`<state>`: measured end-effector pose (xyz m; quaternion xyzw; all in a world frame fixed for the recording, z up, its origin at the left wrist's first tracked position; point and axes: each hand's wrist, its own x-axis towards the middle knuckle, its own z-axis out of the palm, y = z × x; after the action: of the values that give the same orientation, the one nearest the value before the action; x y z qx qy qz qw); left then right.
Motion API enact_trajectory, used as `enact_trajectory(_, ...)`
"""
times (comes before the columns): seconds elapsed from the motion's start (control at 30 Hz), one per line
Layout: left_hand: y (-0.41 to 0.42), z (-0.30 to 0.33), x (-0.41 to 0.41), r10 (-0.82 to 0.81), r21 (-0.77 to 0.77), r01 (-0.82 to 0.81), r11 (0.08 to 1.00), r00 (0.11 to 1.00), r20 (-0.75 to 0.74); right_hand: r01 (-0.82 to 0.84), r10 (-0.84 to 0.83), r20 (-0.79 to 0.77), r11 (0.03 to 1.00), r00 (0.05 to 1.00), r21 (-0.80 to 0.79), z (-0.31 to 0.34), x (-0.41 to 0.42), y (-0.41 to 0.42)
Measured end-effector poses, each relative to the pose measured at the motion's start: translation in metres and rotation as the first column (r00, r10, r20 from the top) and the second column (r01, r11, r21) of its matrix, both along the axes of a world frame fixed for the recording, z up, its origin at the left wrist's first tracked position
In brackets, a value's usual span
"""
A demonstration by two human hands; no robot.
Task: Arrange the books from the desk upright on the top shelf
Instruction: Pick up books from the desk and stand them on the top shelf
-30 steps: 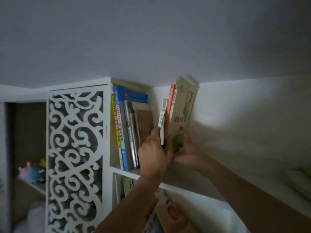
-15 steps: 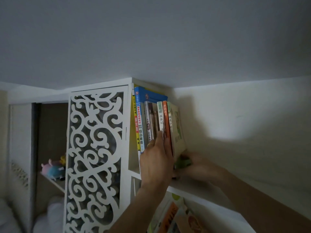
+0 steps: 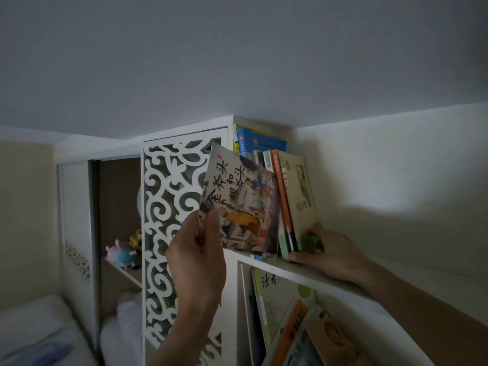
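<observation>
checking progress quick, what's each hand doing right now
Left hand: grips a picture book, raised before the shelf.
Right hand: open, fingers steady the upright books on the top shelf.

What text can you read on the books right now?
"金斧头和银斧头": cover of the book in the left hand.
"读者": magazine on the lower shelf.
Spines and cover of the upright books, steadied by the right hand: too blurred.
</observation>
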<state>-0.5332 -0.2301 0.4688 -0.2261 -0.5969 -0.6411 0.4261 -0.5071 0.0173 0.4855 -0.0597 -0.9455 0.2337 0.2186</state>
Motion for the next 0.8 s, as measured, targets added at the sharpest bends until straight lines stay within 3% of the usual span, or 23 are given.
enact_trajectory(0.13,-0.024,-0.006,0.008,-0.086,0.077,0.082,0.994,0.995,0.051,0.008,-0.008,0.007,0.999,1.0,-0.043,-0.002,0.01,-0.008)
enact_trajectory(0.23,-0.034,-0.007,0.014,-0.164,0.124,0.152,0.981,0.982,0.093,-0.02,-0.032,-0.265,0.981,0.964,-0.193,0.002,0.022,-0.025)
enact_trajectory(0.3,-0.038,-0.005,0.018,-0.218,0.127,0.204,0.971,0.97,0.108,-0.193,-0.039,-0.431,0.854,0.902,-0.483,0.016,0.033,-0.039)
enact_trajectory(0.37,-0.036,0.0,0.025,-0.281,0.097,0.27,0.958,0.952,0.124,-0.393,0.084,-0.439,0.613,0.895,-0.685,0.033,0.045,-0.046)
enact_trajectory(0.4,-0.033,0.004,0.029,-0.311,0.073,0.303,0.95,0.94,0.139,-0.444,0.169,-0.432,0.579,0.886,-0.684,0.039,0.051,-0.047)
enact_trajectory(0.47,-0.021,0.014,0.037,-0.368,0.068,0.361,0.93,0.907,0.204,-0.436,0.221,-0.391,0.635,0.894,-0.638,0.044,0.058,-0.045)
enact_trajectory(0.53,-0.008,0.023,0.041,-0.502,0.163,0.475,0.865,0.82,0.276,-0.391,0.097,-0.413,0.57,0.905,-0.723,0.044,0.06,-0.039)
enact_trajectory(0.63,0.007,0.032,0.048,-0.784,0.292,0.73,0.618,0.549,0.288,-0.394,-0.041,-0.437,0.364,0.899,-0.844,0.035,0.064,-0.025)
enact_trajectory(0.67,0.012,0.032,0.049,-0.804,0.272,0.763,0.586,0.508,0.307,-0.395,-0.071,-0.435,0.309,0.898,-0.865,0.031,0.066,-0.02)
enact_trajectory(0.73,0.023,0.027,0.052,-0.794,0.226,0.775,0.59,0.507,0.336,-0.39,-0.156,-0.432,0.239,0.888,-0.889,0.024,0.072,-0.011)
enact_trajectory(0.8,0.033,0.021,0.052,-0.769,0.202,0.754,0.624,0.55,0.326,-0.365,-0.254,-0.417,0.23,0.872,-0.902,0.019,0.077,-0.004)
